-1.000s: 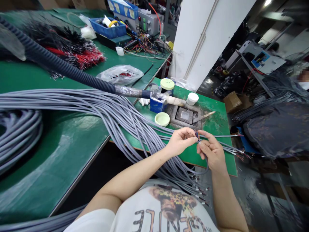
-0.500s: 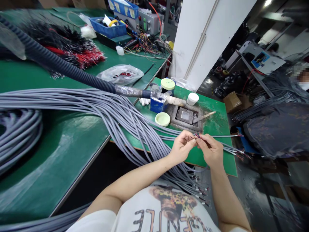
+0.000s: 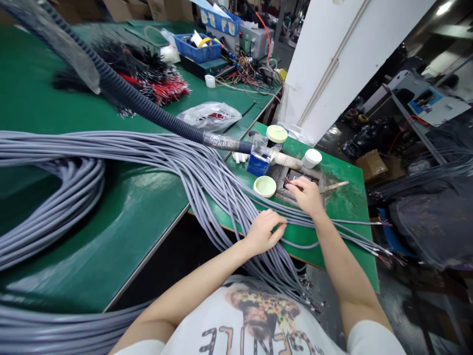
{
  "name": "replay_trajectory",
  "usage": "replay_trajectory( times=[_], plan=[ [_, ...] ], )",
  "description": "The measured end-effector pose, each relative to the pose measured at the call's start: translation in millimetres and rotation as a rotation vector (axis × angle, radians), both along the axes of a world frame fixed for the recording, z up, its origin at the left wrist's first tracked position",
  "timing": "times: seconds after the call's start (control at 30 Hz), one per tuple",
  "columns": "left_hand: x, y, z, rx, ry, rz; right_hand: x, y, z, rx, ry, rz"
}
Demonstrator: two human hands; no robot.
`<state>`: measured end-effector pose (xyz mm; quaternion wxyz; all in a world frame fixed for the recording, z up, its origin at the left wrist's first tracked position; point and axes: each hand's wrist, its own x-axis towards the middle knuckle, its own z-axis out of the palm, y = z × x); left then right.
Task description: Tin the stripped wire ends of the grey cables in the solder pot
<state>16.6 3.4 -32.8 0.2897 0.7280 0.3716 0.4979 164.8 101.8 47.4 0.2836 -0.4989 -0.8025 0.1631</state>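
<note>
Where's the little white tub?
In the head view, the white tub is right of centre on the green table, beside the pale nozzle and beyond the right hand.

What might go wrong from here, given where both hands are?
The right hand holds thin coloured wires over the grimy grey square block; they might catch its edge. The shallow, round, pale-green dish sits close by and could get knocked. The left hand, by the long grey cables, might drag them.
</note>
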Motion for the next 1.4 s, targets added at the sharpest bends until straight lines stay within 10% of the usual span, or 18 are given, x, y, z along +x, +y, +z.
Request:
replay_trajectory(
  times=[0.83,1.13,1.4],
  plan=[
    [0.8,4.5,-9.1,0.09,0.042,0.004,-63.3,47.5,-37.2,-0.06,-0.638,0.068],
    [-0.4,4.4,-7.4,0.09,0.035,-0.01,8.5,55.3,-11.6,0.042,-0.535,-0.09],
    [0.1,4.7,-6.0,0.093,0.03,-0.013,56.0,69.2,-36.6,-0.039,-0.676,-0.293]
  ],
)
